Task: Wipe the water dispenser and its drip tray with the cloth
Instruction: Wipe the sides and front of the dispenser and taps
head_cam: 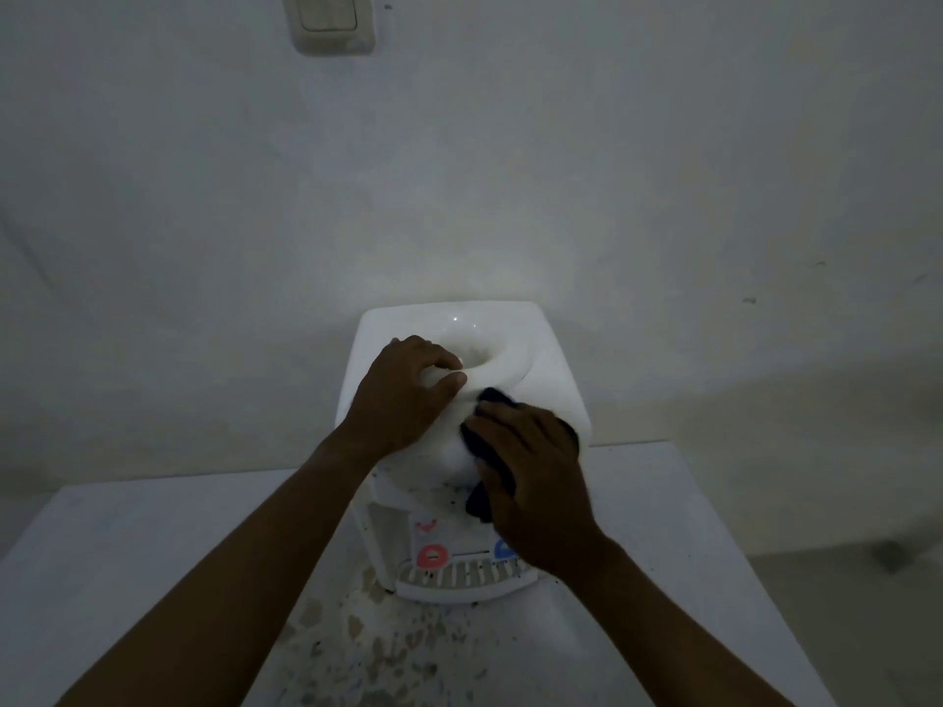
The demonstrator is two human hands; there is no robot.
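Under the right hand's fingers (pixel 502 418) lies a dark, crumpled cloth (pixel 482 502), pressed against the rounded front shoulder of the white plastic water dispenser (pixel 551 380). These fingers lie spread and nearly flat over the fabric, pressing rather than clenching. One fold pokes out just beyond the fingertips and another hangs down below the thumb side of the right hand (pixel 536 482).

Just beside them, the left hand (pixel 403 400) grips the dispenser's top. Its fingers (pixel 433 354) curl over the rim of the smooth funnel-shaped bottle well, and the thumb is braced on the outside of that rim.

The dispenser is a small boxy unit with rounded corners. Its glossy top catches two small glints of light, and dark specks mark its front face below the cloth.

Lower still, beneath the right wrist, sit a round red tap button (pixel 432 557) and a partly hidden blue tap button (pixel 502 548). Under them is the white slotted drip tray (pixel 459 576).

The unit stands on a white counter (pixel 153 553) whose surface in front of the tray is speckled and worn. Behind it rises a plain grey-white wall (pixel 612 170), with a cream rocker wall switch (pixel 329 20) high above the hands.
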